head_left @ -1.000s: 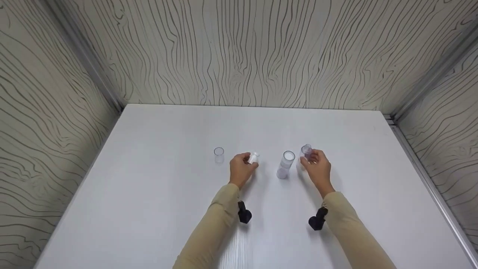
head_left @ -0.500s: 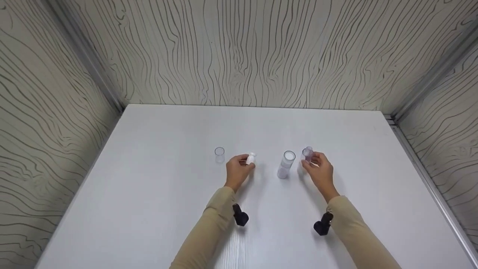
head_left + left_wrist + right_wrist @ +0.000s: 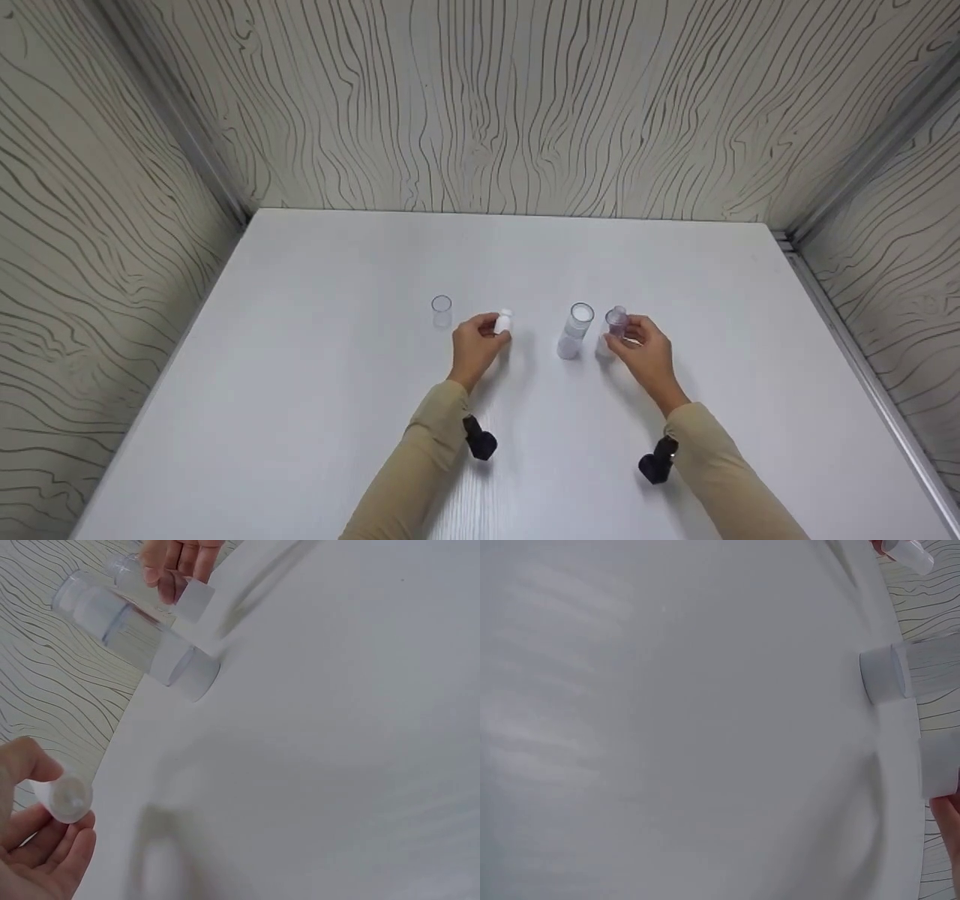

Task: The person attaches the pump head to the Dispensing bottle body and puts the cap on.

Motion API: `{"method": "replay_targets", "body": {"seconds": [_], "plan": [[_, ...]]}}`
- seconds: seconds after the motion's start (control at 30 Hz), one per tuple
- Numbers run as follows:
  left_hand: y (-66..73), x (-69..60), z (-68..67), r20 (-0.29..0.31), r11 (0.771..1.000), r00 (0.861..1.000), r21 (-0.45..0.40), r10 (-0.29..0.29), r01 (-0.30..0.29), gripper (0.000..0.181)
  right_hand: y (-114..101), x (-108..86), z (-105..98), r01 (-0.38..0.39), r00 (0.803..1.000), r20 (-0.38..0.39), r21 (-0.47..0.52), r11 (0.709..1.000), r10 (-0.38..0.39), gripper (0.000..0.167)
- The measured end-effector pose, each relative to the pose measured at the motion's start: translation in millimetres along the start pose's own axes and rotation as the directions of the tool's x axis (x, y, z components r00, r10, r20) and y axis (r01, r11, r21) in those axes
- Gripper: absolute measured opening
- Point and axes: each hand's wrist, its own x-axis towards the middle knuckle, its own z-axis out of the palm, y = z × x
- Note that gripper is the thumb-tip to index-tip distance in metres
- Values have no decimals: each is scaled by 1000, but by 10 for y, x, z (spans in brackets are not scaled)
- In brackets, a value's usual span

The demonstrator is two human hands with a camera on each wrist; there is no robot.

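My left hand point(image 3: 474, 352) pinches a small white pump-like piece point(image 3: 503, 323) between thumb and fingers, held above the white table. In the left wrist view its round end point(image 3: 71, 799) faces the camera. My right hand point(image 3: 649, 361) grips a clear bottle point(image 3: 616, 322) with a narrower clear neck; its white base point(image 3: 193, 601) shows in the left wrist view. Between the hands a taller clear bottle point(image 3: 574, 332) stands upright, with a white base and white inside near the top. Left of my left hand, a clear cap point(image 3: 442, 313) stands rim up.
The white table point(image 3: 337, 300) spreads around the things. Wood-patterned panels point(image 3: 480, 105) rise behind it and at both sides, with metal corner posts point(image 3: 169, 112). A black camera point(image 3: 481, 442) sits at the left wrist and another camera point(image 3: 657, 463) at the right.
My right hand has drawn the held bottle slightly nearer and lower. My left hand has shifted a little left with the white piece. The standing bottle and the cap stay put.
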Motion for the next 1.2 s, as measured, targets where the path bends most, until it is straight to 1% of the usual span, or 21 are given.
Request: {"method": "replay_targets", "body": {"seconds": [0.07,0.27,0.47,0.7,0.8,0.93,1.0,1.07,1.2], "plan": [[-8,-3,6,-2,1000,1000,-2,-3,3,35,23,-18,-3,9,1000,16,5,1000,-9,37],[-27,-7,15,-5,1000,1000,-7,-25,25,34,52,-87,5,1,997,81,-5,1000,-1,36],[-43,-3,12,-10,999,999,-26,-38,38,35,83,-163,29,13,991,130,13,1000,-15,40],[-68,1,9,-17,999,1000,-38,-4,3,35,86,-261,92,41,980,192,47,998,-50,44],[-74,4,1,-8,999,1000,-44,-8,7,36,60,-298,139,67,974,215,47,997,-76,43],[-70,0,-20,5,999,1000,-47,-22,22,38,30,-330,221,140,960,234,64,988,-152,39],[-65,-3,-32,8,998,1000,-49,-27,28,38,22,-342,261,180,948,251,76,981,-194,38],[-58,-5,-42,9,998,999,-48,-33,34,38,11,-355,300,203,936,275,86,975,-219,38],[-51,-1,-50,11,997,999,-58,-49,49,37,-21,-373,378,225,915,327,79,971,-238,39]]}}
